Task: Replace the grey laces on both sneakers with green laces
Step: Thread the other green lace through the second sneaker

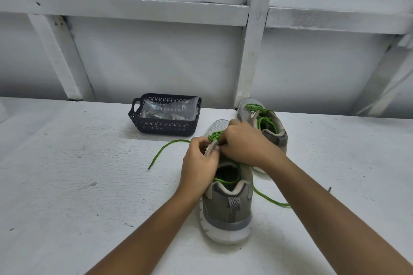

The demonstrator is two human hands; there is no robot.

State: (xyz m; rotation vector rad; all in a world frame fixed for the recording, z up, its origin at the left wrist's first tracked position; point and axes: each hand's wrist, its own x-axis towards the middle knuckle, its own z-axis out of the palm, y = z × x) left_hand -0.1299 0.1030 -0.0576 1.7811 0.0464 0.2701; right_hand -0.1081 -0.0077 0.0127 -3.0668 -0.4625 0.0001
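A grey sneaker stands in front of me, heel toward me, with a green lace threaded through its upper eyelets. One lace end trails left over the table; the other runs through the shoe opening and out to the right. My left hand grips the sneaker's tongue and left eyelet edge. My right hand pinches the green lace at the eyelets, covering them. Behind it, a second grey sneaker carries a green lace in its eyelets.
A dark blue perforated basket holding a clear plastic bag stands at the back of the white table. A white panelled wall with beams rises right behind the table.
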